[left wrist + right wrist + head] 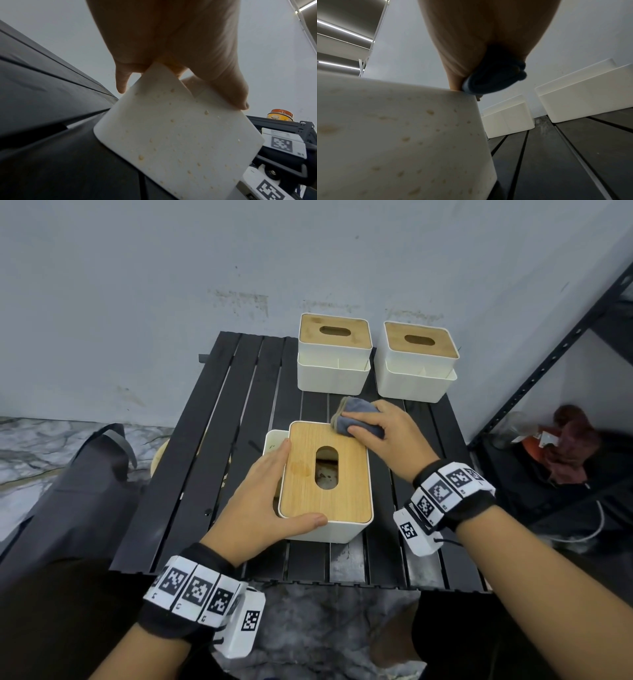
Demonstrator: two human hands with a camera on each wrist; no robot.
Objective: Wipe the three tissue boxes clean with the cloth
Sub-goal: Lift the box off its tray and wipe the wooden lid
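Cloth (359, 415) half-hidden under right hand (387, 436), box's (325, 474) far corner covered

head looks down; wrists look up.
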